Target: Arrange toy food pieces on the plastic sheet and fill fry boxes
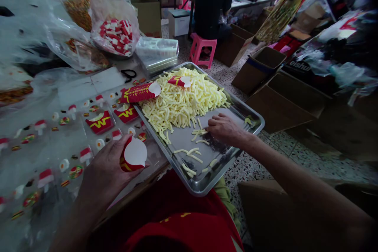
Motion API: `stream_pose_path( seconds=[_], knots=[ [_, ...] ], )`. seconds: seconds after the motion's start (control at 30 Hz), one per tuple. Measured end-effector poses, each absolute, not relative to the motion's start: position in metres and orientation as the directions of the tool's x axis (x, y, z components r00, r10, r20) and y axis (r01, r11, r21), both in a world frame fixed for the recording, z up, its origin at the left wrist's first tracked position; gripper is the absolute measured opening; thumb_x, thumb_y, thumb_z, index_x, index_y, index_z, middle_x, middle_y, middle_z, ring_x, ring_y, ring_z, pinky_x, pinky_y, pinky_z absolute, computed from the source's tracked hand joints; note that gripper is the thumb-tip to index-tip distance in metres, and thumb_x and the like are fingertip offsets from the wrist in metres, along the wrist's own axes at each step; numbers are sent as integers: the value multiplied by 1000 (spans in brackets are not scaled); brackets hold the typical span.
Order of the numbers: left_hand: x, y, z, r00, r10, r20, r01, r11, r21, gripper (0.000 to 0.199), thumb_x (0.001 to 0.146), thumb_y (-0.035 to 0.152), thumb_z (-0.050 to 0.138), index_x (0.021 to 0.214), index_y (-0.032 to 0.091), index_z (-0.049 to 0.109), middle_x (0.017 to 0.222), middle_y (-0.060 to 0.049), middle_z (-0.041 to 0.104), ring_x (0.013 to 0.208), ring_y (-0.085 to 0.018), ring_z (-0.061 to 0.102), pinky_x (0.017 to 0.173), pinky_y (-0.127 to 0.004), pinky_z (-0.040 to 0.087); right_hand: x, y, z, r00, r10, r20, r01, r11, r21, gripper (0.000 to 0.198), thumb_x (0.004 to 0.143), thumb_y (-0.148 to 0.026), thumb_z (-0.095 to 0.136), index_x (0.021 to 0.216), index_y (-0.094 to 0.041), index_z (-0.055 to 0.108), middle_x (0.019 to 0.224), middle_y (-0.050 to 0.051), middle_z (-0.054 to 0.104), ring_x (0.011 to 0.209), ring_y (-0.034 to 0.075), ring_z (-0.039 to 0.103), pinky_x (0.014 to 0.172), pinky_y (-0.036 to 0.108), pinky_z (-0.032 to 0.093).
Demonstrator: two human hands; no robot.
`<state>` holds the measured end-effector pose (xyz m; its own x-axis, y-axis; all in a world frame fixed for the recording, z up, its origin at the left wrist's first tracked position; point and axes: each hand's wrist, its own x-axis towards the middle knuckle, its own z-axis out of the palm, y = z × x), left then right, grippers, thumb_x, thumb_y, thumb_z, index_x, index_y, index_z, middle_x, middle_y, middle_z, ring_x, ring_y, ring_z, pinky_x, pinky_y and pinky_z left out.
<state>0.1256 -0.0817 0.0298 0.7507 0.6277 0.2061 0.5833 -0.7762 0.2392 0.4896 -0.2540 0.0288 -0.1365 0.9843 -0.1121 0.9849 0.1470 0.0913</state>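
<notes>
My left hand (110,161) is wrapped round a red fry carton (135,153) with a white inner face, held near the tray's left edge. My right hand (223,128) reaches into a metal tray (248,116), fingers curled and tips down beside some loose fries. Whatever is between those fingers is hidden. Pale yellow fries (180,104) are heaped at the tray's far side, with several strewn over the bare metal. A stack of flattened red cartons (140,92) and a single carton (179,81) lie on the heap.
Clear blister trays holding small food-shaped pieces (75,172) and red cartons (99,122) cover the table at left. Behind are black scissors (128,75), stacked plastic trays (158,53) and a bag of red-white pieces (116,35). Cardboard boxes (283,98) crowd the right; a person (212,4) sits beyond.
</notes>
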Motion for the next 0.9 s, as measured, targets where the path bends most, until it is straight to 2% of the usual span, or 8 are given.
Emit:
stream_pose_path(
  seconds=[0.1,0.2,0.27,0.37,0.5,0.67,0.8,0.9],
  knots=[
    [130,-82,29,763,613,205,569,-787,238,86,75,63,71,145,22,42,135,-15,59,120,-37,58,98,-47,49,492,-262,29,-52,992,-114,995,62,83,12,85,-14,62,74,-18,66,84,7,66,85,21,55,78,34,33],
    [136,-84,30,778,593,207,548,-802,238,83,76,62,70,143,21,43,132,-15,60,118,-36,60,97,-46,50,491,-267,35,100,991,-86,992,-106,-72,9,78,-13,63,74,-19,68,78,4,67,79,18,57,72,30,35],
    [140,-86,32,783,588,202,544,-806,234,82,77,61,70,143,21,44,130,-15,61,117,-36,60,96,-46,50,487,-263,36,272,960,-62,943,-279,-182,7,77,-16,65,76,-20,71,75,2,68,71,16,57,65,28,35],
    [142,-88,34,787,587,189,545,-806,231,79,78,61,68,142,21,46,129,-15,62,115,-36,61,95,-47,51,483,-247,30,457,889,-34,865,-453,-214,6,76,-22,68,77,-20,73,71,2,68,66,16,57,59,27,33],
    [136,-87,33,788,592,170,552,-801,231,79,78,65,66,141,21,46,131,-15,61,117,-37,60,94,-47,51,487,-222,19,463,878,-125,855,-479,-201,8,76,-24,69,77,-21,76,70,3,69,62,14,56,57,27,32],
    [127,-81,31,799,579,164,529,-806,265,79,79,63,66,142,22,43,134,-15,60,119,-36,59,97,-47,50,479,-207,18,455,871,-186,875,-476,-89,26,85,-41,66,73,-21,76,67,6,68,58,15,55,54,29,29],
    [131,-79,35,791,576,206,513,-808,291,76,78,60,69,141,25,46,132,-13,62,117,-36,61,96,-47,51,473,-205,17,520,840,-153,850,-526,3,10,77,-29,70,74,-21,76,69,7,69,62,18,59,53,28,30],
    [138,-79,39,786,575,227,498,-807,317,77,75,61,71,140,26,48,130,-11,63,116,-36,61,96,-48,50,479,-213,22,525,848,-75,843,-530,-89,7,75,-26,70,78,-22,75,72,5,70,66,19,61,56,28,35]
  ],
)
